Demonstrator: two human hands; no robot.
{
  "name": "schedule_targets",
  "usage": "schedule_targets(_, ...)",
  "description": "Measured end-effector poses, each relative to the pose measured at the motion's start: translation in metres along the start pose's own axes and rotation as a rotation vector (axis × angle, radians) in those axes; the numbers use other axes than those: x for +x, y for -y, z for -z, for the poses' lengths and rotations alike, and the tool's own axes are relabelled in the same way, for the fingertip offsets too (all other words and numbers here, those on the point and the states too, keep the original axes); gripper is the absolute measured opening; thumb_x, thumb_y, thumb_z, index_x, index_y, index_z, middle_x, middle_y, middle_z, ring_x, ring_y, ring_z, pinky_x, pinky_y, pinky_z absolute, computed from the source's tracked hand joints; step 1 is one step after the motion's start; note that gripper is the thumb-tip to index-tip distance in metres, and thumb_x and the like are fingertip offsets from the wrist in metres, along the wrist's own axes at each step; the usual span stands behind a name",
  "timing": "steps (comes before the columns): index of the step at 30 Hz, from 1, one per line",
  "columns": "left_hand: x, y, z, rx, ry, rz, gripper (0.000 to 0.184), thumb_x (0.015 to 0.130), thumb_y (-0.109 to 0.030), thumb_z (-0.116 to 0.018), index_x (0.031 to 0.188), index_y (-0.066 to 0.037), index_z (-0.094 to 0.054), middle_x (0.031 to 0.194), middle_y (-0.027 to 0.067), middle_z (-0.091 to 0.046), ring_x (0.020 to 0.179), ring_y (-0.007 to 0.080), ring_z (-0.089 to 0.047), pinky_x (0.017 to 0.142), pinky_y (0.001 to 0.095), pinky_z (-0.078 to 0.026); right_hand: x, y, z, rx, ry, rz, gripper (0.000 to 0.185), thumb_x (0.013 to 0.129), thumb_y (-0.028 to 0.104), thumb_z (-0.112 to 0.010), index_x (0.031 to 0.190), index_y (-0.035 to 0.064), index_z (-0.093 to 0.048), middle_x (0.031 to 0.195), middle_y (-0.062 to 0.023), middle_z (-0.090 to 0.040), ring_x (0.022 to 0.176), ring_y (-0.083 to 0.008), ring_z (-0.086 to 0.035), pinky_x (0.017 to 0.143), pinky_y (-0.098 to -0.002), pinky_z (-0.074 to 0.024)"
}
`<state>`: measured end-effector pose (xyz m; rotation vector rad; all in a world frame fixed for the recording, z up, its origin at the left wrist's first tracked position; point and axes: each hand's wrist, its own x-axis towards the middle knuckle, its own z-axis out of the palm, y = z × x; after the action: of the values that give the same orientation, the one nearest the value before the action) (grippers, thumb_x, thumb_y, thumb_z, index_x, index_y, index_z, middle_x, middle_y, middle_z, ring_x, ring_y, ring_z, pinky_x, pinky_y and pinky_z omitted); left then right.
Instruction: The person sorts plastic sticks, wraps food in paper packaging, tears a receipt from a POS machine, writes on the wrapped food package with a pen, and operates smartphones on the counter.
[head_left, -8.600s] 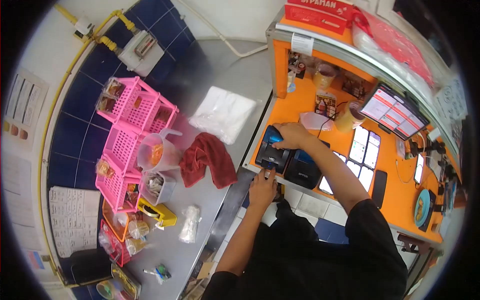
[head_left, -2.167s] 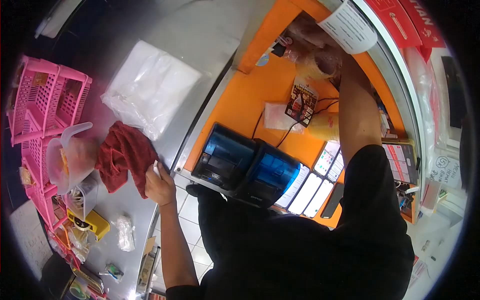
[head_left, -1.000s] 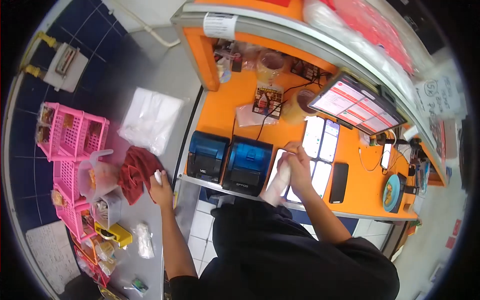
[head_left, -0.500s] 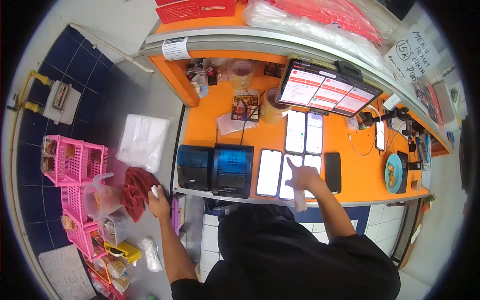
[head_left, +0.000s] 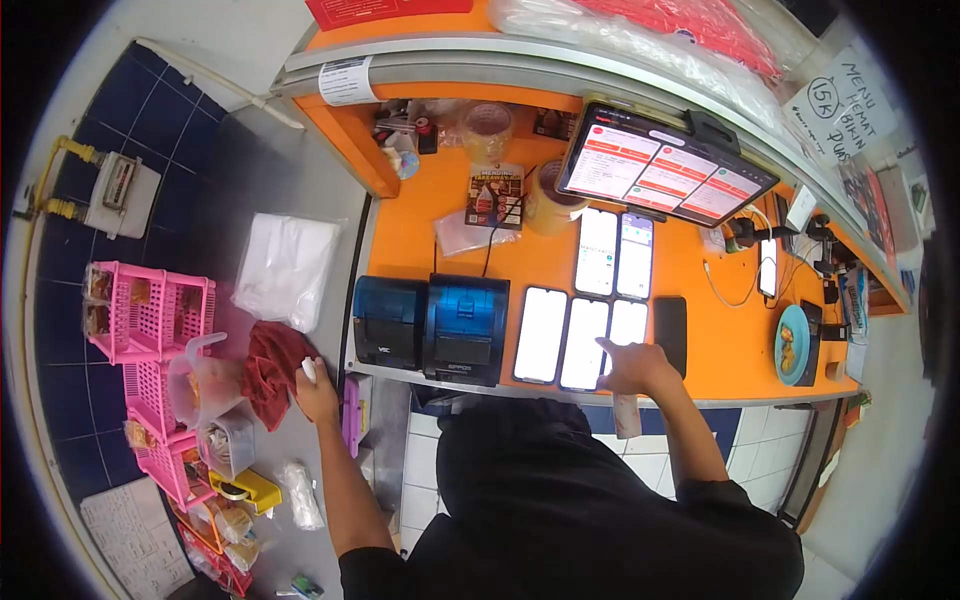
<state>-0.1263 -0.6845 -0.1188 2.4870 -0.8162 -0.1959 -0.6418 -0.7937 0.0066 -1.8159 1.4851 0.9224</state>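
Observation:
My left hand (head_left: 317,392) is closed around a small white object (head_left: 309,370) too small to name, beside the dark red cloth (head_left: 272,372) on the metal counter. Over the orange desk's front edge, my right hand (head_left: 636,369) points its index finger at the lit phones, with the other fingers curled round a pale roll (head_left: 627,416) that hangs below the palm. The fingertip is at the right edge of the middle front phone (head_left: 583,343); whether it touches is unclear. Another lit phone (head_left: 541,335) lies to the left, and two more stand behind.
Two blue-black printers (head_left: 467,328) sit left of the phones. A tablet (head_left: 664,168) stands behind them. To the right are a dark phone (head_left: 670,335) and a turquoise bowl (head_left: 791,345). Pink baskets (head_left: 160,315) and plastic bags (head_left: 288,270) occupy the metal counter.
My right hand has gone from the printer, through the shelf, to the phones and now holds the roll. My left hand has moved from the printer to beside the red cloth, holding the white object.

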Motion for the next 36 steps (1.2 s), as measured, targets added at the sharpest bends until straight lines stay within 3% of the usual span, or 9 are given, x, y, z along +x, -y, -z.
schedule_targets(3,-0.001,0.002,-0.002,-0.002,-0.036,-0.030,0.041,0.090,-0.043,-0.063,0.093,-0.002,-0.063,0.082,0.0199,-0.068,0.078,0.0380,-0.066,0.072,0.0474,-0.048,0.006,0.006,-0.002,0.050,0.018,-0.002,0.084,0.078,0.044,-0.066,0.151,0.0170,-0.034,0.125,-0.0145,-0.065,0.115,-0.0289,-0.063,0.096,-0.0445,-0.0504)
schedule_targets(21,0.000,0.008,-0.005,0.012,-0.051,-0.047,0.042,0.090,-0.044,-0.063,0.092,-0.002,-0.062,0.084,0.0198,-0.068,0.077,0.0392,-0.065,0.071,0.0487,-0.047,0.004,0.008,-0.001,0.015,0.056,-0.014,0.082,0.079,0.047,-0.064,0.152,0.0195,-0.035,0.129,-0.0130,-0.063,0.119,-0.0292,-0.060,0.099,-0.0440,-0.0482)
schedule_targets(23,0.001,0.011,-0.008,-0.029,-0.069,-0.074,0.044,0.091,-0.044,-0.065,0.091,0.000,-0.062,0.078,0.0177,-0.066,0.069,0.0320,-0.062,0.067,0.0446,-0.047,0.004,0.007,-0.001,0.021,0.034,-0.002,0.083,0.079,0.047,-0.064,0.152,0.0196,-0.035,0.129,-0.0135,-0.063,0.119,-0.0294,-0.060,0.099,-0.0442,-0.0482)
schedule_targets(25,0.001,0.006,-0.003,-0.009,-0.047,-0.055,0.043,0.091,-0.044,-0.064,0.093,-0.001,-0.063,0.081,0.0188,-0.067,0.072,0.0354,-0.064,0.069,0.0462,-0.047,0.007,0.008,0.002,0.029,0.007,0.011,0.085,0.078,0.048,-0.065,0.152,0.0196,-0.034,0.129,-0.0140,-0.063,0.119,-0.0295,-0.060,0.099,-0.0444,-0.0481)
schedule_targets(26,0.000,0.002,-0.001,0.011,-0.022,-0.034,0.042,0.090,-0.044,-0.063,0.096,-0.002,-0.064,0.084,0.0200,-0.068,0.076,0.0387,-0.066,0.071,0.0479,-0.048,0.010,0.010,0.006,0.037,0.004,0.012,0.087,0.078,0.049,-0.066,0.153,0.0201,-0.031,0.127,-0.0144,-0.064,0.118,-0.0291,-0.061,0.099,-0.0443,-0.0484)
schedule_targets(31,-0.001,0.002,0.000,-0.018,-0.027,-0.059,0.042,0.091,-0.044,-0.062,0.097,-0.002,-0.064,0.083,0.0203,-0.068,0.076,0.0388,-0.066,0.071,0.0481,-0.048,0.031,0.035,0.037,0.048,-0.036,0.052,0.095,0.082,0.048,-0.065,0.158,0.0199,-0.014,0.114,-0.0156,-0.069,0.106,-0.0298,-0.067,0.095,-0.0461,-0.0500)
schedule_targets(34,-0.002,0.001,0.002,-0.009,-0.019,-0.072,0.043,0.091,-0.045,-0.062,0.098,-0.003,-0.065,0.083,0.0202,-0.069,0.078,0.0392,-0.066,0.072,0.0480,-0.048,0.051,0.042,0.039,-0.007,-0.028,0.078,0.095,0.082,0.049,-0.064,0.158,0.0188,-0.014,0.113,-0.0166,-0.069,0.104,-0.0303,-0.067,0.093,-0.0466,-0.0504)
schedule_targets(35,-0.002,0.001,0.003,-0.002,-0.003,-0.078,0.043,0.091,-0.045,-0.062,0.099,-0.003,-0.065,0.084,0.0202,-0.069,0.079,0.0394,-0.066,0.073,0.0479,-0.049,0.052,0.043,0.034,-0.036,-0.047,0.095,0.089,0.082,0.051,-0.063,0.156,0.0191,-0.024,0.113,-0.0142,-0.070,0.105,-0.0297,-0.067,0.095,-0.0458,-0.0497)
schedule_targets(36,-0.001,0.001,0.003,-0.002,-0.012,-0.073,0.043,0.091,-0.045,-0.062,0.099,-0.003,-0.065,0.084,0.0202,-0.069,0.079,0.0394,-0.066,0.073,0.0479,-0.049,0.052,0.043,0.029,-0.042,-0.051,0.103,0.089,0.082,0.051,-0.063,0.156,0.0191,-0.024,0.113,-0.0142,-0.070,0.105,-0.0297,-0.067,0.095,-0.0458,-0.0497)
